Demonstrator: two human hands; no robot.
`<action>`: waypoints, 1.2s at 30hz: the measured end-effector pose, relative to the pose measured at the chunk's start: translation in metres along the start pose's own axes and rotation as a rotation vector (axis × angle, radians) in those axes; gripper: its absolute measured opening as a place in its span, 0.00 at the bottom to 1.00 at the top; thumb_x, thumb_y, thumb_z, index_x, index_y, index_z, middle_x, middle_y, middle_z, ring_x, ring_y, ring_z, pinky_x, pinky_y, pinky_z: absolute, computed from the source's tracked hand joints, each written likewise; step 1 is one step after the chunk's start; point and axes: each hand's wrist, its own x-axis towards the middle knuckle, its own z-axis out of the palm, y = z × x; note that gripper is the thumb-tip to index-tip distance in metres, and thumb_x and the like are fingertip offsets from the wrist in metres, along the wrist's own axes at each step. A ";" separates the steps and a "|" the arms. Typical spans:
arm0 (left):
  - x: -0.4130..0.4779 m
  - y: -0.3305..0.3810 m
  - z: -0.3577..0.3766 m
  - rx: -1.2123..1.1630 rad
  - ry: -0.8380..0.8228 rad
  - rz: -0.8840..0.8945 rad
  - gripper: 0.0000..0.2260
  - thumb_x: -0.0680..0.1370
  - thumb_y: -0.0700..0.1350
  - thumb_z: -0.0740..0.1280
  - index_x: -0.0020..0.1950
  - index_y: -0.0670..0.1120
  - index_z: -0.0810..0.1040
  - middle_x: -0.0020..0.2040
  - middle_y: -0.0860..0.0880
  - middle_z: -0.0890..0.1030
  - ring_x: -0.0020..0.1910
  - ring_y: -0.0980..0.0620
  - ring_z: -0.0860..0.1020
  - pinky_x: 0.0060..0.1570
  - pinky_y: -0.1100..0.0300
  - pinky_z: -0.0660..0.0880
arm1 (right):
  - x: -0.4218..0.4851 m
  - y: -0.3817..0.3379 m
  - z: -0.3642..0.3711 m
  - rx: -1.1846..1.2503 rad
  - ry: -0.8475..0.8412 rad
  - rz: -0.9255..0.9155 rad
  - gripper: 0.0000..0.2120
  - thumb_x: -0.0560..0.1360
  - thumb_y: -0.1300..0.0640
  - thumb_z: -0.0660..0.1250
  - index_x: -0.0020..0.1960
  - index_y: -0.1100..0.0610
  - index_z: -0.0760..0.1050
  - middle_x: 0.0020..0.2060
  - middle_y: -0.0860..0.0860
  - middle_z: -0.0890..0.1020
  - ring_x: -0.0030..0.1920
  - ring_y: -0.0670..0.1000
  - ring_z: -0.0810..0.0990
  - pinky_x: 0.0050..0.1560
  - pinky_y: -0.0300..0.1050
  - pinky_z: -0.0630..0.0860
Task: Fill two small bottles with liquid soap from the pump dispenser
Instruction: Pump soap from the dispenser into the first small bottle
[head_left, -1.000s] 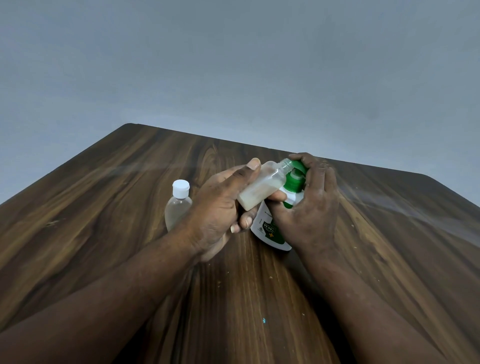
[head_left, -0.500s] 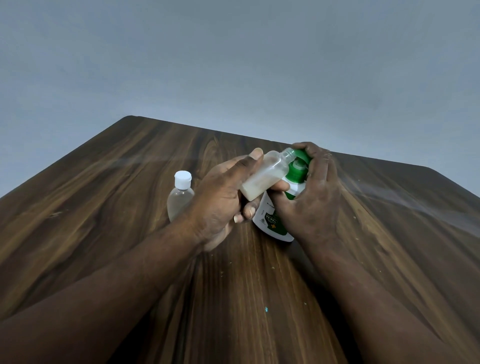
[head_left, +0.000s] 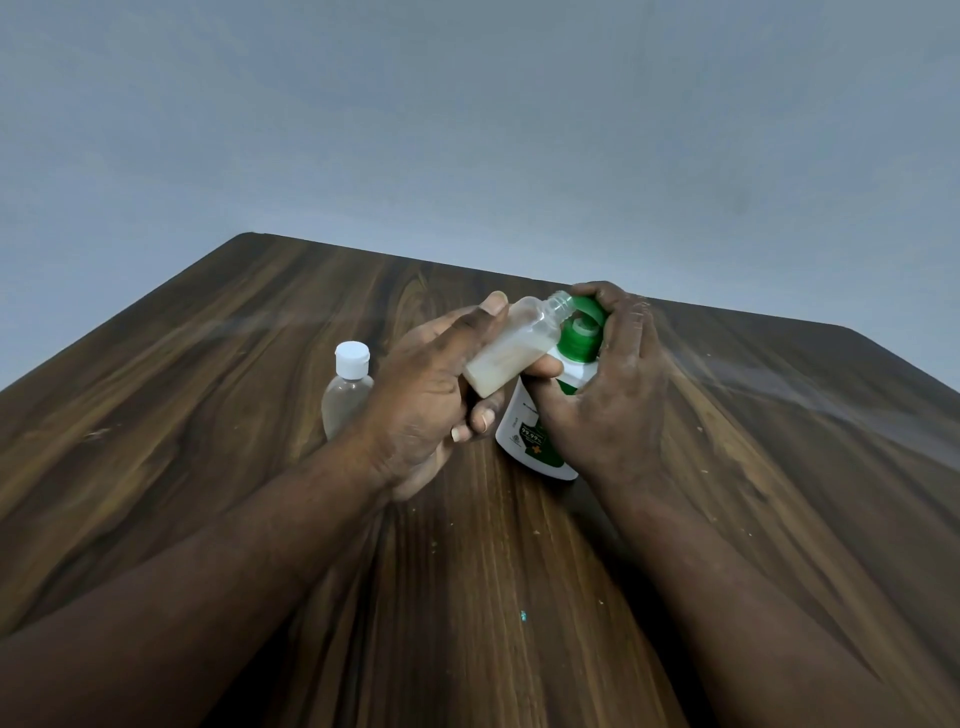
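With one capped bottle (head_left: 347, 393) standing filled on the tabletop (head_left: 156, 415), the left hand (head_left: 431, 400) grips the part-filled open bottle (head_left: 511, 348) at the dispenser (head_left: 550, 405), which the right hand (head_left: 613, 395) clasps.

The place could not be pinned down: it was a plain indoor spot with little to mark it. A dark wood-grain counter (head_left: 519, 571) with rounded far corners stood against a bare grey-blue wall (head_left: 467, 130). Pale crumbs and specks dotted the counter near its right edge. That suggested an ordinary room, home or office.
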 end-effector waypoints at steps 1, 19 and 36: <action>0.000 0.000 0.000 -0.001 -0.001 0.000 0.23 0.86 0.55 0.60 0.67 0.37 0.76 0.55 0.34 0.86 0.23 0.55 0.67 0.23 0.62 0.59 | 0.000 0.000 0.000 0.011 -0.003 0.002 0.28 0.71 0.51 0.77 0.65 0.64 0.75 0.55 0.55 0.79 0.54 0.55 0.79 0.53 0.46 0.77; 0.001 0.000 0.001 -0.016 0.017 -0.010 0.23 0.86 0.55 0.60 0.66 0.35 0.75 0.54 0.33 0.85 0.23 0.55 0.67 0.21 0.64 0.59 | 0.000 -0.004 -0.001 0.046 0.000 0.019 0.28 0.72 0.46 0.71 0.63 0.64 0.75 0.54 0.55 0.80 0.52 0.51 0.78 0.52 0.38 0.72; 0.000 0.001 0.000 -0.036 0.031 -0.024 0.20 0.85 0.54 0.61 0.63 0.37 0.77 0.49 0.35 0.86 0.22 0.55 0.67 0.22 0.64 0.59 | -0.001 -0.002 0.000 0.068 0.007 0.029 0.26 0.72 0.48 0.73 0.63 0.62 0.76 0.54 0.54 0.80 0.52 0.48 0.77 0.52 0.38 0.73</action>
